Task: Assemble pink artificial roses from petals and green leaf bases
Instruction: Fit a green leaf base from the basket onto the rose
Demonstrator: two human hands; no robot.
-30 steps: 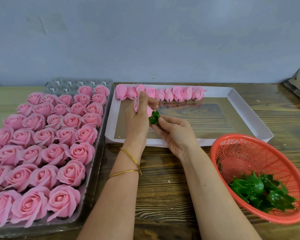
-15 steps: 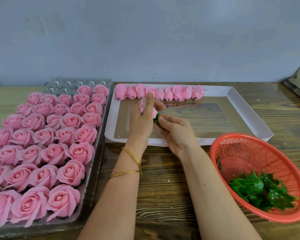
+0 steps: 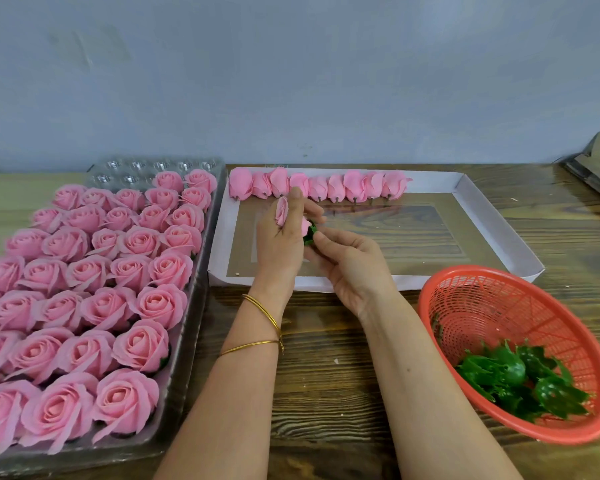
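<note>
My left hand (image 3: 280,243) holds a pink rose bud (image 3: 282,211) upright over the white box lid, its fingers wrapped round it. My right hand (image 3: 347,260) pinches a green leaf base (image 3: 309,234) and presses it against the bud's underside; most of the base is hidden between the two hands. A row of several pink buds (image 3: 321,186) lies along the far edge of the white box lid (image 3: 492,223).
A clear plastic tray (image 3: 187,341) packed with several finished pink roses (image 3: 118,271) fills the left side. A red mesh basket (image 3: 482,306) at the right holds several green leaf bases (image 3: 520,382). Bare wooden table (image 3: 326,393) lies between the forearms. A dark object (image 3: 596,168) sits at far right.
The green leaf base has been brought in against the bud's underside and is now mostly covered. The left hand turned slightly, showing more of the bud.
</note>
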